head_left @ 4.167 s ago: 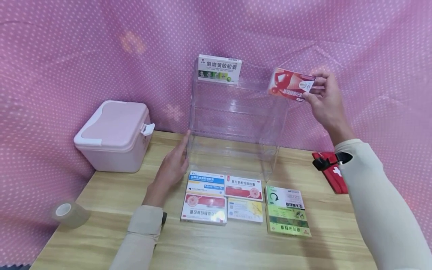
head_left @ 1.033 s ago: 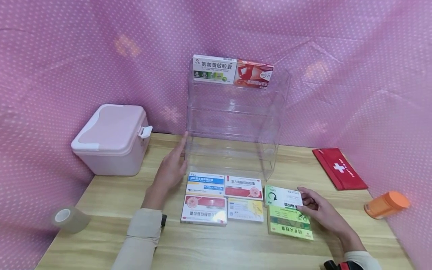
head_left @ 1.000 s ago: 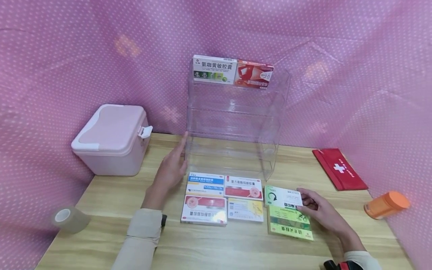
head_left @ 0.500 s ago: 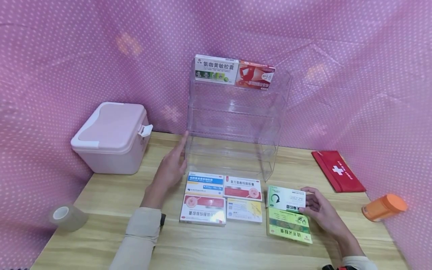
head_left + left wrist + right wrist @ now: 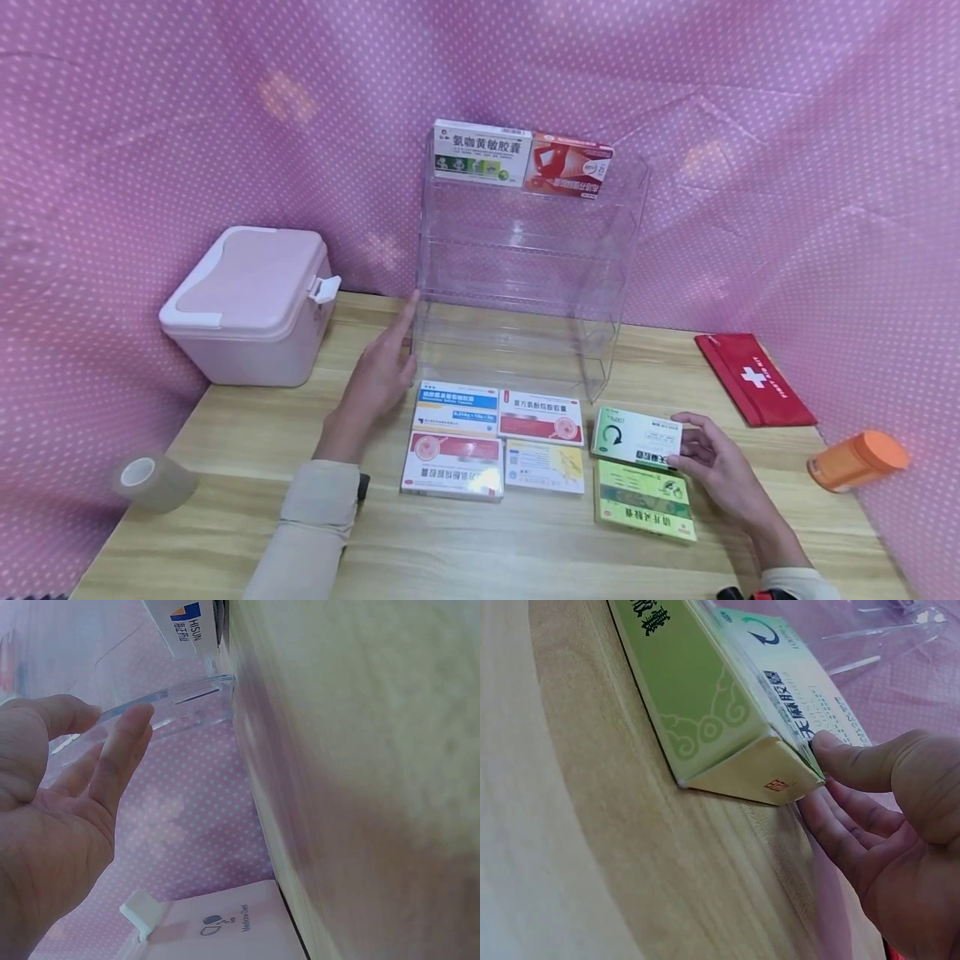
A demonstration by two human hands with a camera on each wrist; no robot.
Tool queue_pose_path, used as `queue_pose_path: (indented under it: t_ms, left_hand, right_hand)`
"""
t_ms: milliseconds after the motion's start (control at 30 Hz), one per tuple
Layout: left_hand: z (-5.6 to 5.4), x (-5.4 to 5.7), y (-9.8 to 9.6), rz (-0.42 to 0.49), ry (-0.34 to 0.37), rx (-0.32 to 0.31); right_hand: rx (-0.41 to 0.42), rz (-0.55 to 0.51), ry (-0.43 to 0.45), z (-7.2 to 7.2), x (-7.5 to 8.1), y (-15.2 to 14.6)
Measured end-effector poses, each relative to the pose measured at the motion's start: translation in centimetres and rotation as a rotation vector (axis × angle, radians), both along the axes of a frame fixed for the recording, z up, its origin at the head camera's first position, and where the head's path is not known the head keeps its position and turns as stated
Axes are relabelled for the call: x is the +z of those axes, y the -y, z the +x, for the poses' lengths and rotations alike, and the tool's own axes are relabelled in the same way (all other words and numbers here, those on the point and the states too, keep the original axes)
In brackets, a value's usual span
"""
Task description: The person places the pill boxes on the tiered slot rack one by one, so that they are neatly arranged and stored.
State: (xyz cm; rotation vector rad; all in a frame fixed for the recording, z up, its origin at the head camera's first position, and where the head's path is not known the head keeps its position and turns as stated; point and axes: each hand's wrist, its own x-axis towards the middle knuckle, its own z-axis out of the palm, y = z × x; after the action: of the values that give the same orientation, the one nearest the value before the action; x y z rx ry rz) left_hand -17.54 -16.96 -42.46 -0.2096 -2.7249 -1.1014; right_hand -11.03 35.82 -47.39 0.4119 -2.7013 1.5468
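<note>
Got clear, super glossy plastic on the far rack (image 5: 517, 271), smooth printed card on the green-and-white box (image 5: 636, 437), matt-ish plastic for the left chest (image 5: 246, 279), wood-grain tabletop (image 5: 525, 550), wrinkly cloth backdrop (image 5: 360, 100).

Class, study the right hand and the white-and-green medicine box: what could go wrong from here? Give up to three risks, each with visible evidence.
1. The right hand pinches the white-and-green medicine box at one end, so it might twist or slip.
2. The yellow-green medicine box lies close by and could get nudged.
3. The clear display rack holds a white box and red box up top; a bump might dislodge them.
</note>
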Motion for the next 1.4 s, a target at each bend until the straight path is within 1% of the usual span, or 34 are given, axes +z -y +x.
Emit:
queue_pose_path:
  t_ms: [267, 400, 567, 767, 1033, 1200, 1400]
  left_hand:
    - [0.0, 0.0, 0.0, -0.004, -0.007, -0.003]
    - [0.0, -0.1, 0.0, -0.004, -0.006, 0.001]
    - [0.0, -0.2, 0.0, -0.007, -0.004, 0.003]
    - [0.1, -0.3, 0.0, -0.007, 0.004, 0.004]
    - [0.1, -0.2, 0.0, -0.005, 0.006, 0.01]
    - [0.1, -0.2, -0.1, 0.001, 0.011, 0.012]
    - [0.0, -0.2, -0.1, 0.0, 0.008, 0.011]
  right_hand:
    - [-0.032, 0.033, 0.036, -0.1, 0.5, 0.0]
    - [-0.048, 0.036, 0.027, -0.1, 0.8, -0.1]
    - [-0.047, 0.042, 0.013, -0.1, 1.1, -0.2]
    - [-0.03, 0.029, 0.001, -0.6, 1.7, -0.4]
    - [-0.035, 0.019, -0.032, -1.0, 2.8, -0.5]
    - [-0.044, 0.009, -0.024, -1.2, 3.2, -0.4]
    - [-0.064, 0.037, -0.044, -1.5, 3.8, -0.4]
